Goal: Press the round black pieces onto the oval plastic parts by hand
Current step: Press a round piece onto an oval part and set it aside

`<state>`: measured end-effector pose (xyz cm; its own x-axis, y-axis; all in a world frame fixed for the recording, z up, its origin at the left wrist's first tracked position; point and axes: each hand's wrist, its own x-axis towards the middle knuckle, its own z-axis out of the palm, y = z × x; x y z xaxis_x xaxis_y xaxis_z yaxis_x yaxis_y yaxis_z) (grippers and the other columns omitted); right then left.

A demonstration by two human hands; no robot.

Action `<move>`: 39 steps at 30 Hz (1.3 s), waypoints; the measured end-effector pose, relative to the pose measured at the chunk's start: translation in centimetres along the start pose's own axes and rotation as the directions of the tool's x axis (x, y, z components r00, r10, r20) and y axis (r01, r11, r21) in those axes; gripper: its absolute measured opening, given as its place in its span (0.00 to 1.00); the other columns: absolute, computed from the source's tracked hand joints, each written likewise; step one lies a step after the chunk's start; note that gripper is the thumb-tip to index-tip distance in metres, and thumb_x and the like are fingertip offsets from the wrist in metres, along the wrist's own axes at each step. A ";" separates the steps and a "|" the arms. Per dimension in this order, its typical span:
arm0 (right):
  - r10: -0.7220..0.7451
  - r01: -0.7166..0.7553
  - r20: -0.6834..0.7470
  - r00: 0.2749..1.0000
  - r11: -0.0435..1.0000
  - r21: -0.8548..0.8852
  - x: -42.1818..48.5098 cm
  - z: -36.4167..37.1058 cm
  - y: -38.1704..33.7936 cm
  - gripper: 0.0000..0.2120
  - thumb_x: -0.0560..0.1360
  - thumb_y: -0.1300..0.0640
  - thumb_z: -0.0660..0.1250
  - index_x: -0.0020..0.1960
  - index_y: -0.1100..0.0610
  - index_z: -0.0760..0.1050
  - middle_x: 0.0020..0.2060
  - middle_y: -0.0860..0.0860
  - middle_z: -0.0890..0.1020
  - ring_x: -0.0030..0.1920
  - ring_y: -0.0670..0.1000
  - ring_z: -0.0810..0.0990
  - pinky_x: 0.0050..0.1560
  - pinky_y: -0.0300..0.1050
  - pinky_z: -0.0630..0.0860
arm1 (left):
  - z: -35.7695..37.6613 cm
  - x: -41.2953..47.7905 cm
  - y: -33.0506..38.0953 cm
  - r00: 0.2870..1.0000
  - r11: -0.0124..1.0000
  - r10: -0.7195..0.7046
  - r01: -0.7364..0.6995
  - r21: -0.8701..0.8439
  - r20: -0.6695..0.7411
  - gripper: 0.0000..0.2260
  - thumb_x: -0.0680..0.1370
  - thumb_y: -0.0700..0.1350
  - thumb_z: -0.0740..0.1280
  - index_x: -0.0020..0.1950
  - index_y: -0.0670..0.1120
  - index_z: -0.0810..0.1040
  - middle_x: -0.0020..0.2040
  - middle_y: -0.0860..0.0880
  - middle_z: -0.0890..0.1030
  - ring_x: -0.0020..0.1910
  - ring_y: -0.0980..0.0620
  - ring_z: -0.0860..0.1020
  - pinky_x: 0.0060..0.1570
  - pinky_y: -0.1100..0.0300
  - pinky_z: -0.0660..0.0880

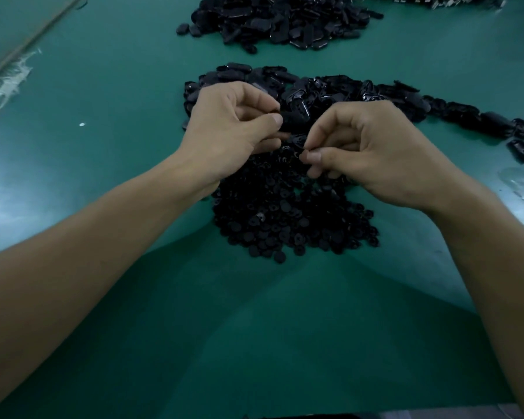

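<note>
My left hand (230,128) pinches a black oval plastic part (294,117) between thumb and curled fingers, just above the heaps. My right hand (366,152) pinches a small round black piece (303,152) at its thumb and fingertip; the piece is mostly hidden. The two hands are close together, a few centimetres apart. Below them lies a heap of round black pieces (291,219). Behind them spreads a pile of oval plastic parts (330,86).
A second, larger pile of black oval parts (279,19) lies at the far side of the green table (103,86). A string of oval parts (481,122) trails to the right. Clear plastic scraps (521,182) lie at right; white fibres and a rod (9,77) at left.
</note>
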<state>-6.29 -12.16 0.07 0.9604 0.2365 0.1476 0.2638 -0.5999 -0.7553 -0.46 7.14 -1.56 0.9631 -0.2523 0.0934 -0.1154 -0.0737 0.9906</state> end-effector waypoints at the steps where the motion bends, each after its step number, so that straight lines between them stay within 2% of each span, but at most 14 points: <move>1: -0.009 0.009 -0.020 1.000 1.000 -0.002 0.0 0.0 0.0 0.06 0.76 0.62 0.73 0.46 0.52 0.80 0.39 0.49 0.86 0.42 0.45 0.86 0.47 0.40 0.81 | 0.0 0.0 0.0 1.000 1.000 0.002 -0.002 0.002 0.006 0.05 0.77 0.34 0.72 0.46 0.43 0.79 0.34 0.51 0.83 0.39 0.53 0.86 0.41 0.61 0.82; 3: -0.033 0.033 -0.068 0.997 0.999 -0.010 0.1 0.0 -0.1 0.04 0.74 0.60 0.75 0.46 0.52 0.82 0.39 0.48 0.86 0.41 0.46 0.85 0.47 0.41 0.81 | 0.0 -0.1 0.0 1.000 1.000 0.006 -0.006 0.009 0.014 0.05 0.77 0.35 0.72 0.47 0.43 0.78 0.35 0.50 0.84 0.39 0.52 0.86 0.41 0.61 0.82; 5: -0.051 0.052 -0.141 0.989 0.999 0.008 0.2 0.0 -0.1 0.03 0.73 0.59 0.77 0.45 0.52 0.84 0.37 0.47 0.85 0.37 0.45 0.83 0.43 0.38 0.79 | 0.0 -0.1 0.0 1.000 0.999 0.017 -0.018 0.029 0.019 0.05 0.78 0.35 0.72 0.47 0.43 0.78 0.35 0.49 0.84 0.40 0.51 0.86 0.42 0.60 0.82; 9: -0.030 0.068 -0.252 0.967 0.987 0.144 0.3 0.0 -0.2 0.03 0.74 0.60 0.75 0.47 0.55 0.83 0.36 0.50 0.85 0.35 0.46 0.83 0.40 0.35 0.78 | 0.2 -0.2 0.2 0.999 0.998 0.034 -0.035 0.048 0.015 0.05 0.77 0.35 0.72 0.46 0.44 0.79 0.35 0.49 0.85 0.39 0.51 0.86 0.42 0.62 0.82; 14: 0.104 -0.015 -0.267 0.958 0.949 0.315 0.4 0.2 -0.2 0.05 0.75 0.64 0.73 0.45 0.54 0.81 0.38 0.54 0.87 0.36 0.48 0.84 0.36 0.37 0.77 | 0.4 -0.5 0.7 0.998 0.998 0.061 -0.060 -0.022 0.036 0.04 0.76 0.35 0.73 0.46 0.43 0.81 0.36 0.48 0.85 0.40 0.49 0.86 0.42 0.60 0.82; 17: 0.125 -0.028 -0.269 0.955 0.941 0.337 0.4 0.2 -0.3 0.05 0.75 0.65 0.72 0.45 0.55 0.81 0.37 0.55 0.86 0.34 0.48 0.83 0.36 0.36 0.77 | 0.5 -0.7 1.0 0.994 0.995 0.095 -0.093 -0.039 0.051 0.05 0.75 0.35 0.74 0.47 0.43 0.81 0.36 0.48 0.85 0.40 0.48 0.86 0.42 0.59 0.82; 26: 0.080 0.016 -0.322 0.943 0.958 0.286 0.4 0.3 -0.4 0.06 0.74 0.64 0.73 0.46 0.55 0.80 0.31 0.48 0.84 0.32 0.45 0.82 0.35 0.36 0.77 | 0.7 -1.0 1.1 0.984 0.987 0.159 -0.159 -0.004 0.083 0.08 0.74 0.33 0.74 0.48 0.44 0.81 0.37 0.49 0.86 0.40 0.48 0.86 0.41 0.59 0.82; 35: -0.029 0.063 -0.400 0.916 0.995 0.072 0.3 0.9 -0.6 0.04 0.75 0.61 0.73 0.46 0.53 0.82 0.33 0.47 0.84 0.33 0.46 0.84 0.36 0.36 0.78 | 0.7 -1.0 0.8 0.976 0.980 0.195 -0.198 0.023 0.092 0.09 0.73 0.33 0.75 0.46 0.46 0.82 0.39 0.45 0.86 0.40 0.46 0.86 0.42 0.58 0.83; 39: -0.054 0.063 -0.410 0.911 0.998 0.010 0.2 1.1 -0.8 0.05 0.75 0.61 0.72 0.46 0.52 0.82 0.36 0.47 0.84 0.35 0.45 0.84 0.40 0.41 0.82 | 0.7 -1.0 0.7 0.974 0.976 0.209 -0.213 0.042 0.090 0.08 0.73 0.34 0.75 0.46 0.46 0.82 0.39 0.46 0.86 0.40 0.46 0.86 0.42 0.57 0.83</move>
<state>-6.36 -10.80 0.04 0.8973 -0.0655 0.4366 0.3232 -0.5763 -0.7506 -1.66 6.65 -1.02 0.8919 -0.3480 0.2889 -0.3284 -0.0589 0.9427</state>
